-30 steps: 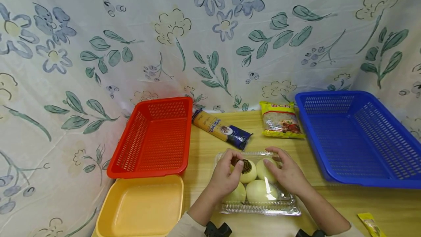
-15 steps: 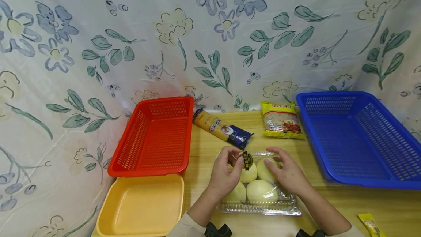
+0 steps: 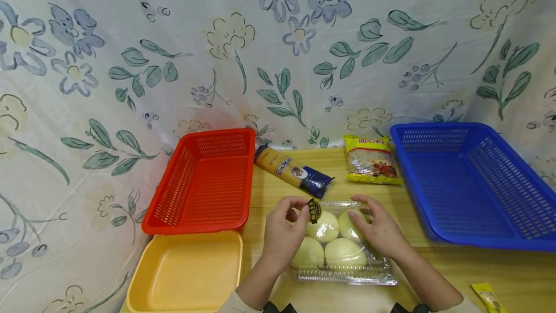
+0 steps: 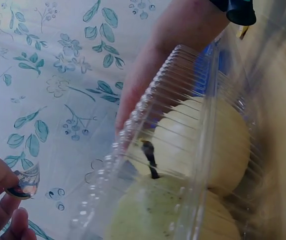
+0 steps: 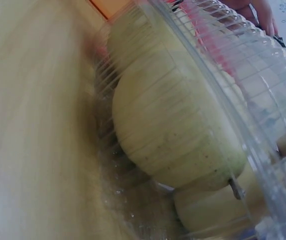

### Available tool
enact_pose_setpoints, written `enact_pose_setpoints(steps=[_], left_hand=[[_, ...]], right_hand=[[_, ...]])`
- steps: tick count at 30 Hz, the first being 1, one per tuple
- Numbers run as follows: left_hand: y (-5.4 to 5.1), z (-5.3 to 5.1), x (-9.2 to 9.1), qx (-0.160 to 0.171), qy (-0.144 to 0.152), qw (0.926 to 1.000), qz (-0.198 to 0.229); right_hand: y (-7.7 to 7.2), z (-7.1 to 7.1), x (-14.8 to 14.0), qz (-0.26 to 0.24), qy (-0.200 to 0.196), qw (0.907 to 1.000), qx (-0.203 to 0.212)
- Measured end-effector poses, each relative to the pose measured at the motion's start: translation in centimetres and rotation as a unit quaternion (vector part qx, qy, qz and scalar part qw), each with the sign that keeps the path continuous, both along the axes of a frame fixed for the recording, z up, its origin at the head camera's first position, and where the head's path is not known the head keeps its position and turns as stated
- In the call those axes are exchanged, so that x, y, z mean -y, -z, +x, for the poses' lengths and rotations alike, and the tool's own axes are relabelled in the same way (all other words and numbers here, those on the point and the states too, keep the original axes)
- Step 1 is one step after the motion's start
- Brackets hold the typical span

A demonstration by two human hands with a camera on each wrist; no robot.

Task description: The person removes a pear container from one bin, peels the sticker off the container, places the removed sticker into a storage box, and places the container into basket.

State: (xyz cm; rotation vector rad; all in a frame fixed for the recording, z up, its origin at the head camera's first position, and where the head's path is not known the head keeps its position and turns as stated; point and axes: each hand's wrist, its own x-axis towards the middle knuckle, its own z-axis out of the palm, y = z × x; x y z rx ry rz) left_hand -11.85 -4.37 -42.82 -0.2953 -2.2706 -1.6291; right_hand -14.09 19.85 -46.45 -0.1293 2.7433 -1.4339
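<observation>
A clear plastic clamshell box (image 3: 347, 278) lies on the table, its lid down over several pale yellow-green pears (image 3: 345, 253). My left hand (image 3: 281, 235) pinches a black-and-gold sticker (image 3: 314, 210) between thumb and fingers, above the box's back left part. In the left wrist view the sticker (image 4: 25, 184) is apart from the box, its clear end curling. My right hand (image 3: 384, 231) holds the box's back right corner, thumb on the lid and fingers toward the far edge. A pear's dark stem (image 4: 150, 159) shows through the plastic.
A red basket (image 3: 197, 230) and a yellow basin (image 3: 187, 269) stand at the left, a blue basket (image 3: 473, 197) at the right. Behind the box lie an Ankara pasta packet (image 3: 293, 170) and a yellow noodle bag (image 3: 373, 160). A small yellow sachet (image 3: 488, 297) lies at front right.
My left hand has moved left with the sticker, which earlier lay over the lid above a back pear. The right hand and the box have stayed in place.
</observation>
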Motion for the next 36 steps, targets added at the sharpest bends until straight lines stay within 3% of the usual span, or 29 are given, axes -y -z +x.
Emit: enact_pose_setpoints(steps=[6,13,17,23,28,31,36], left_hand=[[-1.2,0.9,1.9,0.015,-0.020,0.9997,-0.006],[-1.4,1.0,4.8,0.015,-0.035,0.9985,-0.040],[-1.2,0.9,6.7,0.051,-0.036,0.9968,-0.050],[-0.9,1.5,9.6,0.102,-0.037,0.9909,-0.079],[-0.8,2.2,12.0,0.136,-0.001,0.9855,-0.101],[-0.7,2.4,13.7,0.159,0.052,0.9796,-0.111],[-0.4,3.1,16.7,0.209,0.139,0.9622,-0.106]], right_hand=[[0.0,0.1,-0.1,0.000,0.002,1.0000,0.003],[0.0,0.1,-0.2,-0.004,0.001,1.0000,-0.004],[0.0,0.1,-0.2,-0.010,-0.001,0.9999,-0.008],[0.0,0.1,-0.2,-0.015,-0.006,0.9999,-0.004],[0.1,0.1,-0.2,-0.011,-0.004,0.9999,0.003],[0.1,0.1,-0.2,-0.011,-0.004,0.9999,0.004],[0.0,0.2,-0.2,-0.011,-0.005,0.9998,0.014]])
